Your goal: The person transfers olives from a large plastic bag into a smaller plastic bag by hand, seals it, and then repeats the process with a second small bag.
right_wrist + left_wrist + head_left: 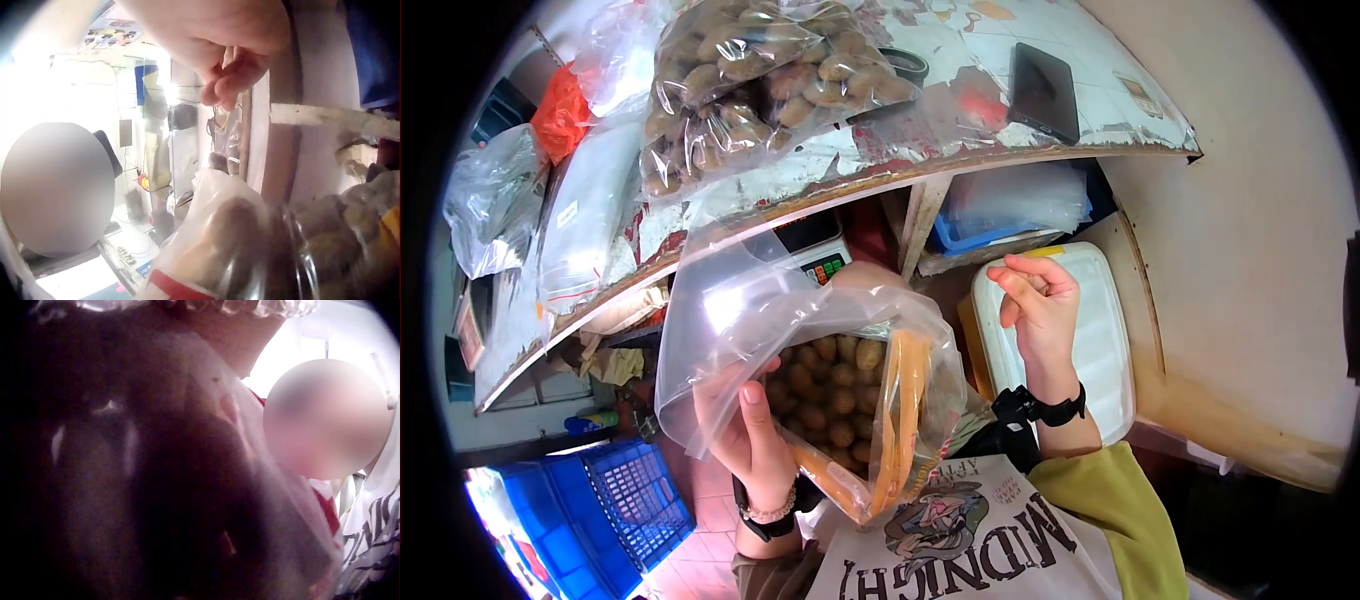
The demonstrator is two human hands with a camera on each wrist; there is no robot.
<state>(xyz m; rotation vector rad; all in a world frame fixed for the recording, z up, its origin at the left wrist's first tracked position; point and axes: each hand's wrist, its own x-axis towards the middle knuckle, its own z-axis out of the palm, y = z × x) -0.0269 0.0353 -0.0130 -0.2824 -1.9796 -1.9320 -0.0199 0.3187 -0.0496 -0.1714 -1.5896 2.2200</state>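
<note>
A clear plastic bag [930,330] stands wide-mouthed before the person's body, with many brown, rounded items [825,400] and a tan band [900,400] visible within its opening. The left hand [750,435] grips the bag's left rim, thumb in sight and fingers partly behind the film. Dark, blurred film [250,456] fills most of the left wrist view. Raised to the right of the bag, apart from it, the right hand [1043,305] has loosely bent fingers and no visible object. In the right wrist view, its fingertips [219,92] hang above filled plastic [231,250].
On the worn counter [820,155] lie another filled bag [770,90], a black phone-like device [1043,92] and plastic bags [585,225]. Below are a scale [825,262] and a white-lidded box [1100,340]. A blue crate [635,500] stands at lower left.
</note>
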